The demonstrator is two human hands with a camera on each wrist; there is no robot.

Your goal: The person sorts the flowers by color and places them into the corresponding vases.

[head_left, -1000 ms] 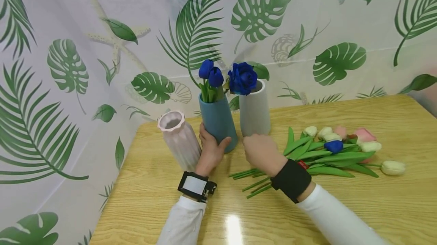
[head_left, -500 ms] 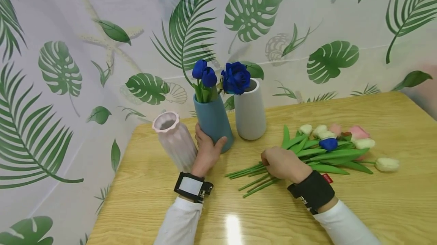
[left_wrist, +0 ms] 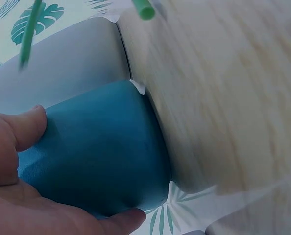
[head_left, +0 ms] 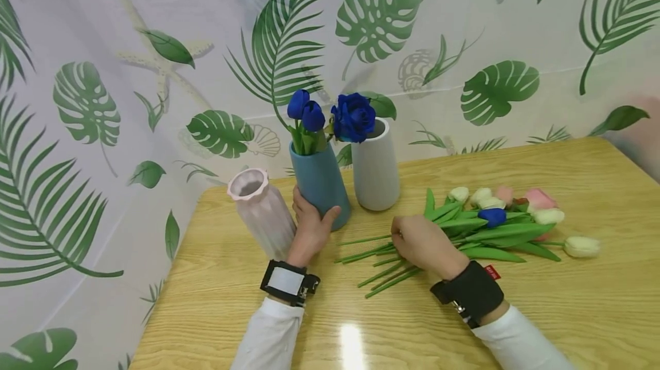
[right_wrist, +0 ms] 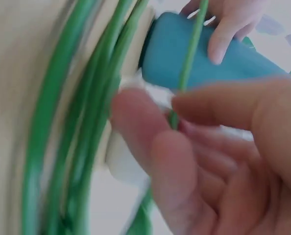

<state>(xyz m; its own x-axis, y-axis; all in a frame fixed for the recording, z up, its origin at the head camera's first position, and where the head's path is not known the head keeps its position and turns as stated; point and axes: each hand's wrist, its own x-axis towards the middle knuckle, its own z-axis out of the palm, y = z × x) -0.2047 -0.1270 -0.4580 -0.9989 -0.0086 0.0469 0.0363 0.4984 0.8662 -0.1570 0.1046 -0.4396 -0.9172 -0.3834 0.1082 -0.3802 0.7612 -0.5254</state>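
My left hand (head_left: 311,231) grips the teal vase (head_left: 321,178) low on its side, thumb on one side and fingers on the other. Two blue tulips (head_left: 305,111) and a blue rose (head_left: 353,118) stand in that vase. Over the bunch of artificial tulips (head_left: 507,232) lying on the table, my right hand (head_left: 430,247) pinches one green flower stem (right_wrist: 192,54) between thumb and fingers. The stem's cut end points left, a little apart from the other stems (head_left: 387,287). Which bloom it belongs to, I cannot tell.
A pale pink vase (head_left: 265,215) with a scalloped rim stands left of the teal one, close to my left wrist. Behind and to the right is a white vase (head_left: 376,172). The wooden table (head_left: 216,324) meets a leaf-printed cloth (head_left: 448,9) at the back.
My right hand has moved from beside the white vase, right and down to the stems, and now pinches one, raised apart from the others. My left hand keeps its grip on the teal vase.
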